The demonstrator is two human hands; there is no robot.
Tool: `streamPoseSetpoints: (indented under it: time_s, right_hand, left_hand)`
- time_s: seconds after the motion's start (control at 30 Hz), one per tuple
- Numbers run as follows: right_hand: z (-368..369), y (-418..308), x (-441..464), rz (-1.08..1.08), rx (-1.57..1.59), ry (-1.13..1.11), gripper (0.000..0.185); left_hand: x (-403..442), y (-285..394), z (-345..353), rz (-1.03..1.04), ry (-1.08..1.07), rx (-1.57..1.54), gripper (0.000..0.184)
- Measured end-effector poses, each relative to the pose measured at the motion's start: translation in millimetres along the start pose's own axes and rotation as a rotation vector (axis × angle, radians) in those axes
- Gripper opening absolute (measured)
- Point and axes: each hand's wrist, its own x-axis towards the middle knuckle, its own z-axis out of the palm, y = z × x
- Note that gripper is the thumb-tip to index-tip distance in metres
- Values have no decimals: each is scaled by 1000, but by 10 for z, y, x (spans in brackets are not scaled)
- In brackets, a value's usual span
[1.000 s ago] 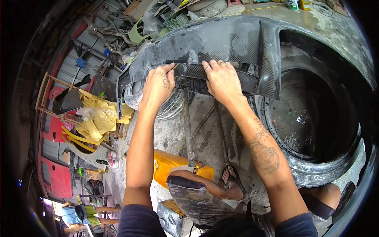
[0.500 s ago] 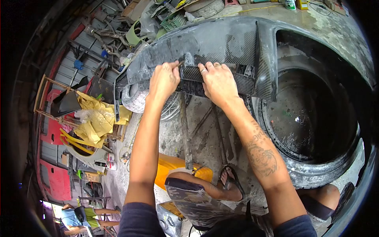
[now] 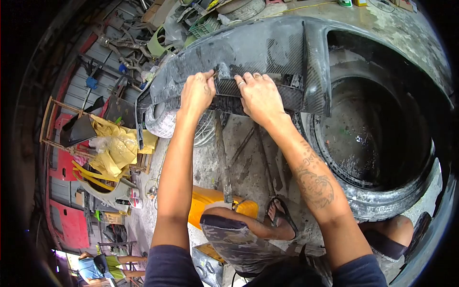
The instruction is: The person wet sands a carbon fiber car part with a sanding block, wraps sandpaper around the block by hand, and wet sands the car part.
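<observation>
A large dusty grey-black carbon-fibre part (image 3: 253, 43) lies across the upper middle, its woven pattern showing toward the right. My left hand (image 3: 197, 91) is closed at its near edge, pinching something thin and brownish that is too small to name. Just to the right, my right hand (image 3: 258, 94) has its fingers bent over a dark patterned strip (image 3: 291, 93) along the same edge. The fingertips rest on the top of the strip, and the thumb is hidden.
Tyres stand below the part, a big one (image 3: 382, 205) at the right. Metal legs (image 3: 222, 158) rise between my arms. A yellow object (image 3: 203, 203) is by my leg. Yellow sheeting (image 3: 114, 146) and red panels (image 3: 69, 225) are left; a person (image 3: 98, 268) is at lower left.
The view has shifted slightly, so the part sits a little further left and higher. My left hand has turned somewhat at the edge; my right hand keeps its hold on the strip.
</observation>
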Motion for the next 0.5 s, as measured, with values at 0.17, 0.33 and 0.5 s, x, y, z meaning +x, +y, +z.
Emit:
streamPoseSetpoints:
  time_s: [0.17, 0.33, 0.5]
  right_hand:
    - [-41, 27, 41, -2, -19, 36, 44]
    - [-24, 11, -7, -10, -10, 26, 45]
    - [21, 6, -18, -15, -1, 32, 46]
  left_hand:
    - [-116, 26, -134, -47, -55, -31, 29]
    - [-115, 42, -119, -16, -8, 3, 29]
    - [-87, 10, -73, -36, -32, -8, 27]
